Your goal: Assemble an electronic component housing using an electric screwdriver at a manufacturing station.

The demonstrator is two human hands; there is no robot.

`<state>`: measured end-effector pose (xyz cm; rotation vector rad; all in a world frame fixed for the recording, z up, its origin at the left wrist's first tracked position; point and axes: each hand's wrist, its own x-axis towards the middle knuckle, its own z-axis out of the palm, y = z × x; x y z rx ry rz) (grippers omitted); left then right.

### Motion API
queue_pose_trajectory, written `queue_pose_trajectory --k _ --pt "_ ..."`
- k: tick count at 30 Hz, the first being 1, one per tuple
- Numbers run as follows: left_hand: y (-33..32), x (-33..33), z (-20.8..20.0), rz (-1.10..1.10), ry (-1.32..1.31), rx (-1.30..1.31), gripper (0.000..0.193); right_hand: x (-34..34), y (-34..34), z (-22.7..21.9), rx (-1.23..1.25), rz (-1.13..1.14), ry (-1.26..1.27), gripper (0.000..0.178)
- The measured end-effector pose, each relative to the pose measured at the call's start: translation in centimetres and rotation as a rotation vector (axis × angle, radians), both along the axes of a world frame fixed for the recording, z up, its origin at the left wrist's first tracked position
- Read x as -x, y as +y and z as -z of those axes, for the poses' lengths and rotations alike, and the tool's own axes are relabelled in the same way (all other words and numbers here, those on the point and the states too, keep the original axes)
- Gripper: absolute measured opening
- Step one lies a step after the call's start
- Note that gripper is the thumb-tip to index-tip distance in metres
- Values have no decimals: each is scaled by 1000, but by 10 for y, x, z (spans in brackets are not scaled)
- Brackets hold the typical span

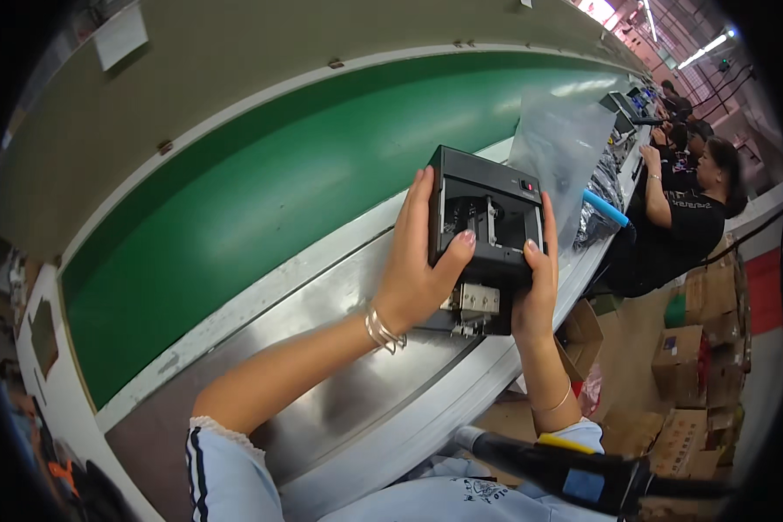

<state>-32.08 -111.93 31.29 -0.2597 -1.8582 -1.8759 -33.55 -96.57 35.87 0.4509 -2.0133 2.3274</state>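
Both my hands hold a black box-shaped machine housing [483, 170] with an open middle, tilted over the work surface. A small red rocker switch [528, 185] sits near the upper right corner of its face. My left hand [413, 278] wraps its left side, thumb on the front frame. At the right side, my right hand [538, 296] grips the edge, with the thumb near the lower right corner. Dark parts and a metal bar show inside the opening. Just below, a silver metal block [479, 298] sits in a black frame; whether it joins the housing I cannot tell.
A metal work surface [348, 383] lies beneath, beside a long green strip [278, 200]. Clear plastic sheeting [557, 130] and a blue tube [605, 209] are beyond. A black tool [548, 470] is near my body. A co-worker [683, 209] and cardboard boxes [679, 357] are at the right.
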Motion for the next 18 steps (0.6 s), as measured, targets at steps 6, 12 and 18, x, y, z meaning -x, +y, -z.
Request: queue_pose_trajectory --k 6,12,18 --pt "-8 -2 -1 42 1 77 78 0 -2 1 18 -19 23 71" --pt "-15 -7 -3 94 9 120 85 -1 2 3 -60 11 46 80" --pt "-10 -18 -6 98 22 62 95 -8 5 1 -28 54 -46 100"
